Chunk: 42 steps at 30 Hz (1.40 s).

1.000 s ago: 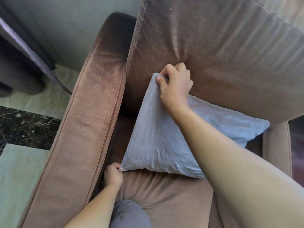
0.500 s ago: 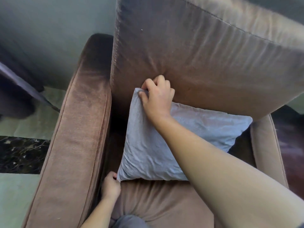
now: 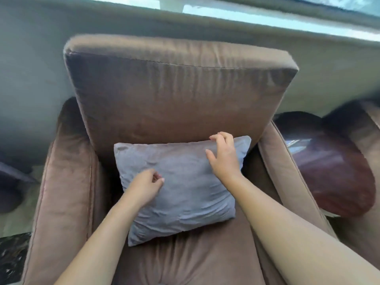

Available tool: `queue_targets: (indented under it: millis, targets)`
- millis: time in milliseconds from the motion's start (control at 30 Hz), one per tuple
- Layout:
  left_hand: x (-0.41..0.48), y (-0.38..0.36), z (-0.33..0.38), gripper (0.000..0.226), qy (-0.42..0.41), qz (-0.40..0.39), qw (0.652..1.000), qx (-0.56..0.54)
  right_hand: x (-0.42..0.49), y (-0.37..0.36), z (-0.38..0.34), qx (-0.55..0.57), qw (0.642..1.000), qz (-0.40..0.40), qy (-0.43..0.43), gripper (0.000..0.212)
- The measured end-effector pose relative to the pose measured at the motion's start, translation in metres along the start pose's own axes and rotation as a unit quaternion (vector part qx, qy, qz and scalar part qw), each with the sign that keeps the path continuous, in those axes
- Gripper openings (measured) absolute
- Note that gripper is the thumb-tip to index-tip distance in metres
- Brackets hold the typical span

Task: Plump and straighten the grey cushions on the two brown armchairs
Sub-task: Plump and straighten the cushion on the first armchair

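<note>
Let go, the grey cushion [image 3: 181, 192] (creased) sits square; left hand [image 3: 147, 187] and right hand [image 3: 224, 159] fingers apparently slack.

1. Second armchair [image 3: 369, 122], 3 o'clock: cut off by right edge, blurred.
2. Dark shape [image 3: 10, 182], 9 o'clock: cropped at left edge, unidentifiable.
3. Left hand [image 3: 145, 187] fingers: curled under, contact with grey cushion [image 3: 185, 194] undeterminable.

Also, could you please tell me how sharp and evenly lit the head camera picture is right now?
Head view: the window strip along the top is blown out; wide-angle distortion bows the armchair back; motion blur smears the edges, worst at the dark red table on the right; the grey cushion, left hand and right hand are only slightly soft.
</note>
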<state>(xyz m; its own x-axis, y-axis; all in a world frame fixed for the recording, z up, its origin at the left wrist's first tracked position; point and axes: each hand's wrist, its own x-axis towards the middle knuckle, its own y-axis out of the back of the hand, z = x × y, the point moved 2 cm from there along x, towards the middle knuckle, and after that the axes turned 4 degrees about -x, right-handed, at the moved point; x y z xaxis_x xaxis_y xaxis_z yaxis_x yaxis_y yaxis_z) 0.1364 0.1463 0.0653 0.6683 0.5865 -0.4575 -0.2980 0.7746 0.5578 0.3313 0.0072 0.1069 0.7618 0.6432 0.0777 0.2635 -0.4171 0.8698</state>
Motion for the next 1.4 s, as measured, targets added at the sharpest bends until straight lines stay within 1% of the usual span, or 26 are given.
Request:
queue_targets:
  millis: [67,100,133,200,267,333,500,600,667,733,833,900,933,967,1000,1100,1133,1167,1233,1300,1400]
  targets:
    - [0.009,-0.009,0.051,0.013,-0.098,0.057,0.993,-0.006,-0.017,0.016,0.043,0.023,0.997,0.000,-0.077,0.033]
    - [0.016,-0.018,0.074,0.012,-0.145,0.069,0.987,-0.008,-0.027,0.022,0.065,0.041,0.992,-0.008,-0.123,0.030]
    - [0.024,-0.029,0.093,0.011,-0.183,0.065,0.981,0.004,-0.039,0.024,0.090,0.063,0.982,-0.020,-0.177,0.026]
    - [0.043,-0.056,0.128,0.012,-0.243,0.041,0.968,0.048,-0.068,0.021,0.137,0.105,0.952,-0.050,-0.283,0.018]
    - [0.061,-0.082,0.155,0.018,-0.281,0.020,0.955,0.093,-0.101,0.010,0.180,0.134,0.921,-0.079,-0.357,0.013]
    - [0.076,-0.104,0.177,0.023,-0.310,0.012,0.940,0.141,-0.133,-0.005,0.212,0.168,0.891,-0.101,-0.408,0.010]
    - [0.105,-0.145,0.212,0.028,-0.351,0.013,0.906,0.237,-0.175,-0.047,0.263,0.246,0.832,-0.123,-0.482,0.010]
    - [0.116,-0.161,0.214,0.034,-0.346,0.023,0.898,0.273,-0.181,-0.074,0.275,0.295,0.789,-0.138,-0.521,0.005]
    - [0.120,-0.167,0.213,0.040,-0.339,0.028,0.896,0.285,-0.182,-0.092,0.279,0.322,0.770,-0.153,-0.529,0.015]
    - [0.123,-0.170,0.213,0.042,-0.344,0.054,0.894,0.282,-0.180,-0.107,0.283,0.349,0.755,-0.144,-0.536,0.022]
    - [0.125,-0.171,0.216,0.033,-0.346,0.096,0.890,0.279,-0.178,-0.125,0.287,0.389,0.731,-0.109,-0.550,0.021]
    - [0.126,-0.173,0.217,0.028,-0.333,0.108,0.892,0.287,-0.174,-0.134,0.289,0.397,0.729,-0.095,-0.550,0.019]
    - [0.126,-0.175,0.217,0.026,-0.327,0.112,0.895,0.282,-0.172,-0.138,0.291,0.394,0.734,-0.091,-0.546,0.018]
    - [0.125,-0.177,0.218,0.024,-0.327,0.118,0.898,0.269,-0.170,-0.142,0.292,0.383,0.746,-0.090,-0.537,0.016]
    - [0.124,-0.179,0.218,0.022,-0.333,0.124,0.900,0.254,-0.168,-0.145,0.292,0.361,0.765,-0.092,-0.526,0.013]
    - [0.121,-0.179,0.218,0.017,-0.362,0.130,0.894,0.231,-0.163,-0.155,0.293,0.248,0.839,-0.109,-0.472,0.012]
    - [0.121,-0.178,0.218,0.015,-0.363,0.128,0.894,0.227,-0.161,-0.157,0.291,0.222,0.853,-0.114,-0.458,0.010]
    - [0.121,-0.175,0.219,0.014,-0.360,0.125,0.898,0.221,-0.158,-0.160,0.290,0.208,0.860,-0.117,-0.451,0.010]
    - [0.123,-0.170,0.224,0.013,-0.341,0.128,0.911,0.196,-0.154,-0.158,0.288,0.190,0.864,-0.123,-0.449,0.022]
    - [0.125,-0.166,0.227,0.014,-0.319,0.136,0.924,0.159,-0.158,-0.155,0.287,0.163,0.868,-0.138,-0.448,0.030]
    - [0.128,-0.166,0.226,0.016,-0.305,0.140,0.934,0.123,-0.173,-0.145,0.281,0.099,0.879,-0.175,-0.433,0.028]
